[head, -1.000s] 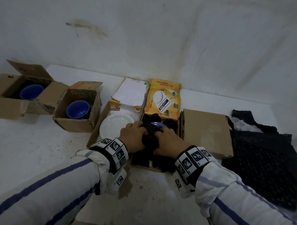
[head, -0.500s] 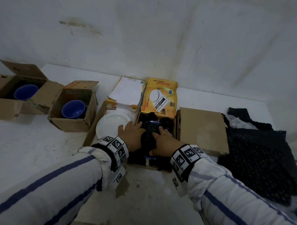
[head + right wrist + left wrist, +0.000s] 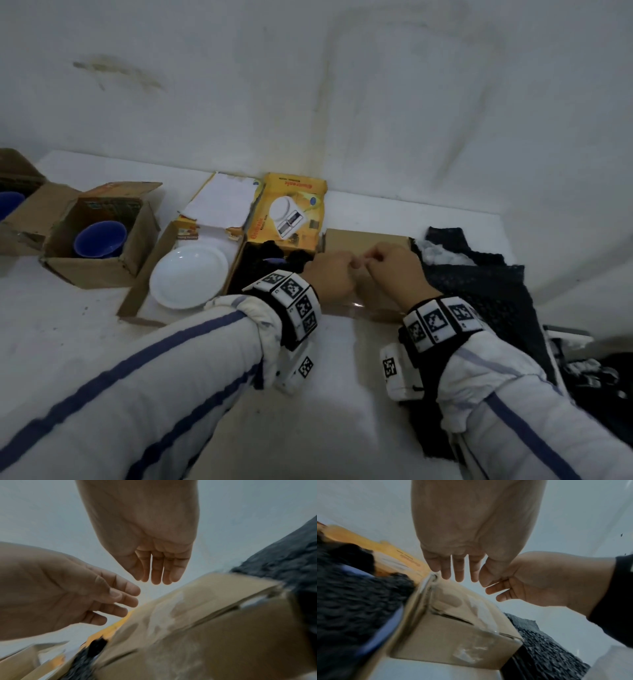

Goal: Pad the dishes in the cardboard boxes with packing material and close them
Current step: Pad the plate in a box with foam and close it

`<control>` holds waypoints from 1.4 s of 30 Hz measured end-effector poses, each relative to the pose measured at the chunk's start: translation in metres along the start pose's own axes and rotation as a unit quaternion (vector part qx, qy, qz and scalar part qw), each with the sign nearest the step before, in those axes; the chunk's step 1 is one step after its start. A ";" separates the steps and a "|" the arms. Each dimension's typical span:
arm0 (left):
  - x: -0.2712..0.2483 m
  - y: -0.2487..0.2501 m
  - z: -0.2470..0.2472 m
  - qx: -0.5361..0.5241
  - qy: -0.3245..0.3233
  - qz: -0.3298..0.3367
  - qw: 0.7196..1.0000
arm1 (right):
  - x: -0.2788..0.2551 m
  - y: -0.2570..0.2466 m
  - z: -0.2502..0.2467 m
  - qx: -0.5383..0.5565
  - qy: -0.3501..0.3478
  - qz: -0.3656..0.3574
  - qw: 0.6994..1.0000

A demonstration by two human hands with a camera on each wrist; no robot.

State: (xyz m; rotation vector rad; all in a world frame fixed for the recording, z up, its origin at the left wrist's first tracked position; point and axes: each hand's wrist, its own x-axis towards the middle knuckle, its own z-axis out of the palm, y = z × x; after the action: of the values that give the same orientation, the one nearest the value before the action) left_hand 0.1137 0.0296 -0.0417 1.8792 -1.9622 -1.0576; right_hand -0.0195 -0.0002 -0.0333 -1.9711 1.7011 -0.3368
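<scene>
My left hand [image 3: 330, 274] and right hand [image 3: 394, 270] hover side by side over a closed brown cardboard box [image 3: 366, 240], fingertips almost meeting. The wrist views show the left fingers [image 3: 458, 572] and right fingers [image 3: 157, 569] relaxed and holding nothing, a little above the box top [image 3: 453, 601]. Left of it stands the open yellow box [image 3: 291, 212], stuffed with black padding [image 3: 351, 595] around a blue bowl [image 3: 385, 626]. Further left, a white plate [image 3: 188, 274] lies unpadded in an open box.
A pile of black mesh packing material [image 3: 479, 281] lies right of the brown box. At the left an open box [image 3: 102, 274] holds a blue bowl [image 3: 99, 240], with another at the frame edge. A white wall runs close behind.
Both hands have left the black padding in the yellow box and moved right, over the closed brown box. The padding stays in place around the bowl.
</scene>
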 end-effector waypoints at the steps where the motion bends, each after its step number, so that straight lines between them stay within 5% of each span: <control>1: 0.004 0.012 0.008 -0.016 -0.003 0.001 1.000 | 0.000 0.009 -0.010 -0.004 0.009 0.006 1.000; 6: 0.016 0.065 0.040 -0.036 -0.021 0.024 0.999 | -0.002 0.053 -0.054 -0.037 0.026 0.072 0.996; 10: 0.023 0.090 0.068 -0.047 -0.071 -0.033 0.996 | -0.007 0.081 -0.071 -0.099 -0.016 0.102 0.990; 18: 0.023 0.112 0.089 -0.069 -0.098 -0.080 0.990 | -0.014 0.108 -0.067 0.018 -0.068 0.156 0.985; 22: 0.022 0.112 0.094 -0.162 -0.056 -0.087 0.981 | -0.017 0.111 -0.065 0.064 -0.062 0.154 0.984; 27: 0.022 0.115 0.103 -0.143 0.027 -0.062 0.987 | -0.019 0.112 -0.066 0.110 -0.060 0.151 0.980; 31: 0.018 0.112 0.089 -0.316 0.089 -0.051 0.943 | -0.020 0.113 -0.074 0.169 -0.008 0.120 0.978; 34: 0.013 0.105 0.066 -0.419 0.073 -0.025 0.905 | -0.023 0.105 -0.079 0.256 -0.063 0.079 0.961; 42: -0.012 0.025 0.005 -0.432 0.183 -0.082 0.879 | -0.014 0.041 -0.049 0.284 -0.124 0.061 0.949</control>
State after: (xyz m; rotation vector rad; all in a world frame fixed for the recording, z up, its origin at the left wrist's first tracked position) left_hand 0.0936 0.0402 -0.0258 1.5576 -0.8797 -1.2222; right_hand -0.0819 -0.0007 -0.0116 -1.4150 1.3625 -0.4534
